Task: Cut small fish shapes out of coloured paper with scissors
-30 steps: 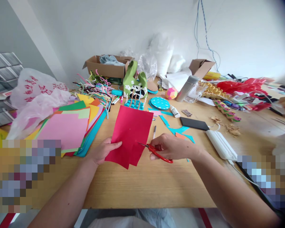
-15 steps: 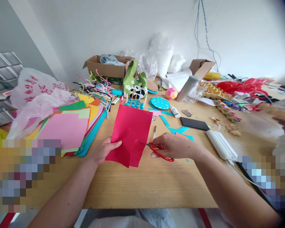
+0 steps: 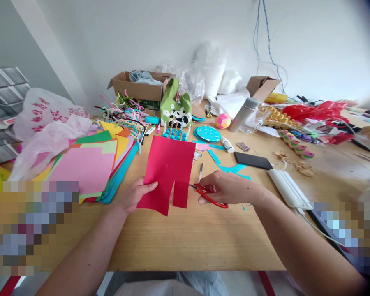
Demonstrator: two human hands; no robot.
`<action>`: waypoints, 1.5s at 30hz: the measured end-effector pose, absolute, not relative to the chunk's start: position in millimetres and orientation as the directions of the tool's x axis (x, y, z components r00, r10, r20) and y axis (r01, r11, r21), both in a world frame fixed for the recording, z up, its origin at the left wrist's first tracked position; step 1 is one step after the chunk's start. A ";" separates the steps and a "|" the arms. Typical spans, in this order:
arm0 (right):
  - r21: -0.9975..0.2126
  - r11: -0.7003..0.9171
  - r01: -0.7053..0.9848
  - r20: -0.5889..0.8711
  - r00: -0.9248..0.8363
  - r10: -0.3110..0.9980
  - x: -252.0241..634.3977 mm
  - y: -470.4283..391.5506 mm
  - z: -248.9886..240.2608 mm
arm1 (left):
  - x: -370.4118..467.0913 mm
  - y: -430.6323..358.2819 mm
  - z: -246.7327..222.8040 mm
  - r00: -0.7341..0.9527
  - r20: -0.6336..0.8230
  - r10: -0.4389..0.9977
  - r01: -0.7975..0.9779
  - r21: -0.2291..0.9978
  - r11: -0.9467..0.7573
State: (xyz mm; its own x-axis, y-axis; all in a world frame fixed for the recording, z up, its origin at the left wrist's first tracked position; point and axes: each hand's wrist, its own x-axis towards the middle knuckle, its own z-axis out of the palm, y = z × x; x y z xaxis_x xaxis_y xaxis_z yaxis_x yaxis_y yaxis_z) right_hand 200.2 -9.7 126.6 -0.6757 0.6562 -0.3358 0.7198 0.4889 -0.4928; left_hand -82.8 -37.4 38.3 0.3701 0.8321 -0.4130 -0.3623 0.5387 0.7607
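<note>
My left hand (image 3: 139, 194) pinches a red sheet of paper (image 3: 169, 162) by its lower left edge, thumb on top. The sheet is tilted up above the table, and a slit runs up from its bottom edge, leaving a flap on the right. In my right hand (image 3: 220, 187) are red-handled scissors (image 3: 211, 196), with fingers through the loops. Their tips meet the right edge of the sheet; whether the blades are apart is too small to tell. A pen (image 3: 200, 172) lies just behind the scissors.
Coloured paper sheets (image 3: 88, 170) are stacked at left beside a plastic bag (image 3: 49, 127). Behind the red sheet stands a green panda bag (image 3: 176, 109). Blue paper scraps (image 3: 232, 169), a black power bank (image 3: 253, 160) and a white device (image 3: 286, 189) lie to the right. A silver bottle (image 3: 244, 115) stands farther back.
The slit in the red sheet has spread into a visible gap, and the flap hangs apart. The scissors have shifted slightly right, from the sheet's face to its right edge.
</note>
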 end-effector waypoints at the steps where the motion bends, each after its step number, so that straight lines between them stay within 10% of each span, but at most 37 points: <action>1: -0.496 0.496 0.713 -0.325 -0.682 0.655 200.2 -9.6 126.9 | -82.3 -37.3 38.8 0.355 -0.418 0.836 -0.369 0.759 0.537; 45: -0.238 0.544 0.805 -0.212 -0.590 0.779 199.6 -29.6 154.1 | -73.9 -33.4 44.3 0.117 -0.527 0.842 -0.455 0.725 0.517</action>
